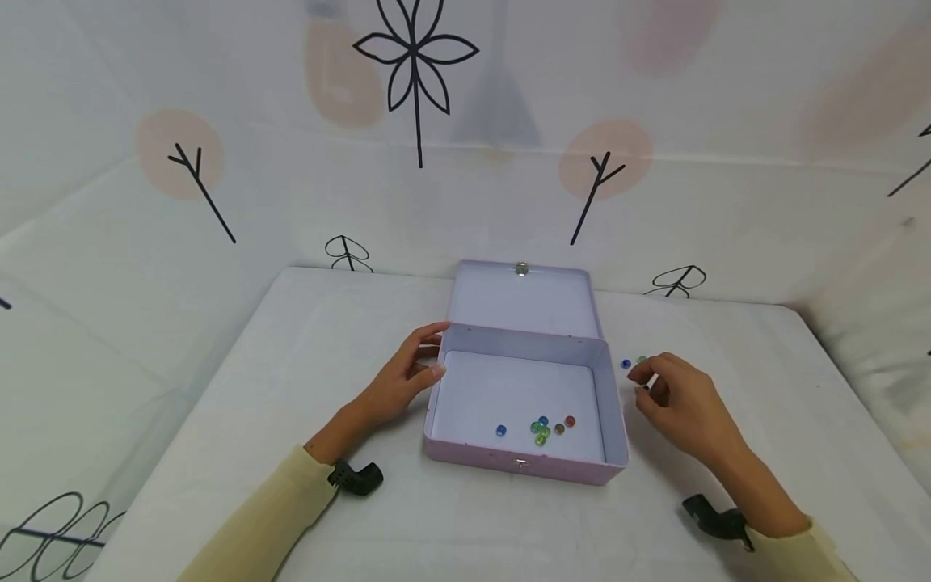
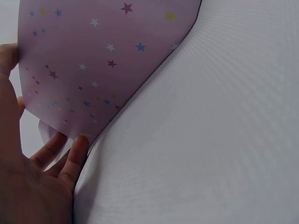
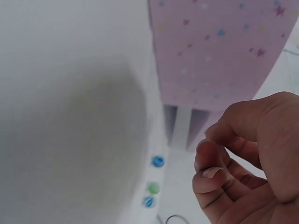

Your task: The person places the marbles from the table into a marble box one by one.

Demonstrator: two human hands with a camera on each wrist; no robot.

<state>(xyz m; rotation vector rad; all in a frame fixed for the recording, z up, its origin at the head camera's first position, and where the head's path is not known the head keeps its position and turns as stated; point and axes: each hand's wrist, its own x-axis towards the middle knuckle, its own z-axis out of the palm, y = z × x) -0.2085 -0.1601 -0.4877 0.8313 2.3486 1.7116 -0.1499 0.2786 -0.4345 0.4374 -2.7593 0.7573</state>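
Observation:
A lilac tin box [image 1: 527, 474] with a star pattern outside stands with its hinged lid [image 1: 524, 299] tipped back. Several glass marbles lie inside near the front, among them a blue marble [image 1: 501, 431] and a red marble [image 1: 570, 421]. At the box's left side my left hand [image 1: 396, 380] touches the wall with thumb and fingers at the rim. My right hand [image 1: 680, 400] hovers right of the box, fingers curled, thumb and fingertips close together; whether a marble is between them is hidden. Beyond it on the table lie blue marbles [image 3: 158, 161] and a green marble [image 3: 153, 188].
White cloth covers the table [image 1: 349, 323], and a printed curtain [image 1: 494, 186] hangs behind its back edge. Dark wrist devices [image 1: 356, 478] sit by both cuffs. The raised box wall stands between my right hand and the marbles inside.

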